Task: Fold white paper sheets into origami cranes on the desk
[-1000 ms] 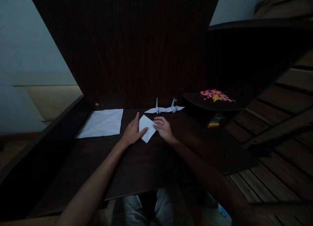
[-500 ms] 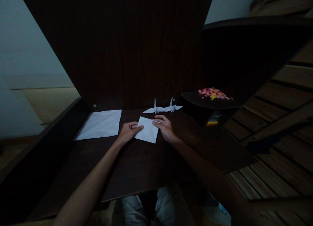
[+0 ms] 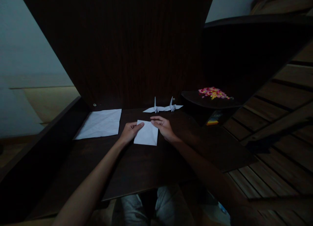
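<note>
Between my hands is a folded square of white paper (image 3: 146, 135), with faint crease lines across it. My left hand (image 3: 130, 132) pinches its upper left edge, thumb on top and fingers beneath. On the upper right corner, my right hand (image 3: 164, 127) grips the paper with the thumb on its face and the fingers behind. Two white origami cranes (image 3: 162, 108) stand just beyond, wings nearly touching, at the back of the dark desk (image 3: 137, 167). To the left lies a larger creased sheet of white paper (image 3: 99, 124).
A pile of small pink, red and yellow pieces (image 3: 213, 93) rests on a curved shelf (image 3: 193, 97) at the right. Below it sits a small yellow-edged item (image 3: 212, 122). A tall dark panel (image 3: 127, 50) closes off the back, and a low side board (image 3: 44, 141) runs along the left.
The folded paper has turned slightly in my hands, so its lower edge now lies nearly level. My right hand has shifted a little to the left with it.
</note>
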Demonstrator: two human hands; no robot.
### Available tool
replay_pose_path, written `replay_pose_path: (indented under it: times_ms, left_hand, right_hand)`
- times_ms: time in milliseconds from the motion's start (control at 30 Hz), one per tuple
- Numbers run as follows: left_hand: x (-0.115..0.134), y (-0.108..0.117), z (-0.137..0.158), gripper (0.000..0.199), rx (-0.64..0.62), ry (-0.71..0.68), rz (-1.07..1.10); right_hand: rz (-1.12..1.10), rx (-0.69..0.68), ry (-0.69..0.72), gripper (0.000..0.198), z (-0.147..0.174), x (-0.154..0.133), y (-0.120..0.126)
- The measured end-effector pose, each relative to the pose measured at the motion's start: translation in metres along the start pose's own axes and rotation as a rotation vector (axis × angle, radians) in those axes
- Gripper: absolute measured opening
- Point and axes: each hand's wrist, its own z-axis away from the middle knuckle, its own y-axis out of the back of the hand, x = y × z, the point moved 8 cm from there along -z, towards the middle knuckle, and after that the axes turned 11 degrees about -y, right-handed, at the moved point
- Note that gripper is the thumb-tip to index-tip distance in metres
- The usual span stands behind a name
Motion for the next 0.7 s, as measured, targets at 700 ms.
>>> replay_pose_path:
  times_ms: [700]
  left_hand:
    - [-0.001, 0.005, -0.002, 0.037, 0.047, -0.054, 0.085]
  right_hand:
    - [-0.139, -0.047, -0.162, 0.035, 0.002, 0.012, -0.008]
